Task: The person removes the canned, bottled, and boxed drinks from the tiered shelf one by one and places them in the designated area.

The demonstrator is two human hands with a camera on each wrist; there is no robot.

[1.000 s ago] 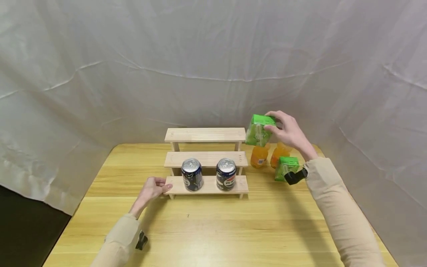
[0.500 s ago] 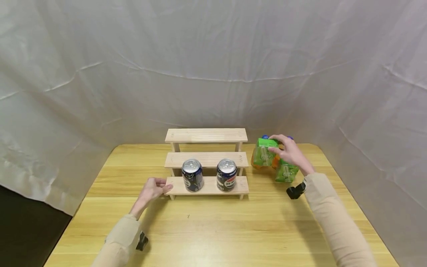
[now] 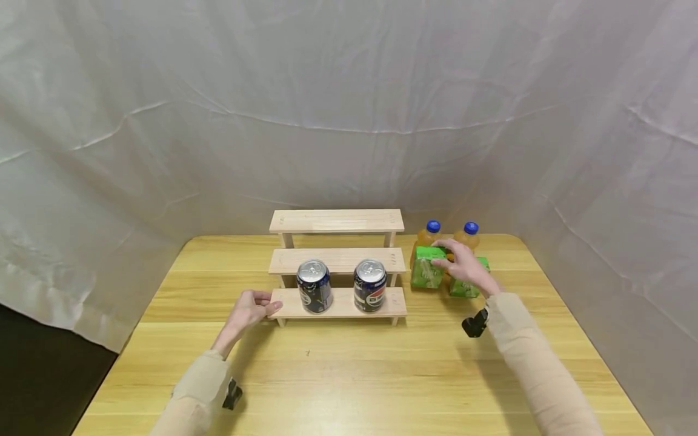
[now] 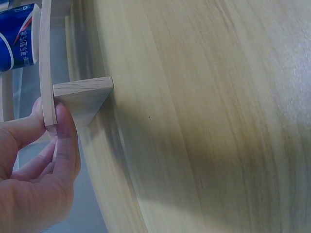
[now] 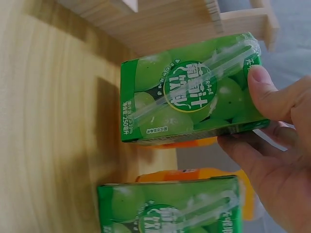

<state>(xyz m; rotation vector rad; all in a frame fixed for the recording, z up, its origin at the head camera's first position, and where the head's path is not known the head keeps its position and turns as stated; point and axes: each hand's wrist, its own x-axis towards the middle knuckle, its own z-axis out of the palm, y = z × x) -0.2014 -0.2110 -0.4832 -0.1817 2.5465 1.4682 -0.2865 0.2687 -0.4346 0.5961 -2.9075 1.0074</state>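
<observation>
My left hand [image 3: 248,310] pinches the left end of the lowest board of a three-step wooden shelf [image 3: 342,303]; the left wrist view shows thumb and fingers on either side of the board [image 4: 47,73]. Two dark blue cola cans [image 3: 314,290] stand upright on that step. To the right of the shelf, my right hand [image 3: 466,266] grips the top end of a green grape juice carton [image 3: 427,272], thumb on its front face in the right wrist view. Beside it stands a second green juice carton [image 5: 167,208], partly hidden by the hand in the head view.
Behind the cartons stand two orange drink bottles with blue caps, a left bottle [image 3: 429,235] and a right bottle [image 3: 468,240]. The shelf's middle step [image 3: 338,259] and top step [image 3: 336,221] rise toward a grey curtain [image 3: 349,121] behind the wooden table [image 3: 349,375].
My right hand has lowered the juice carton from above the bottles to the spot in front of the left bottle, next to the other carton. The left hand stays on the shelf.
</observation>
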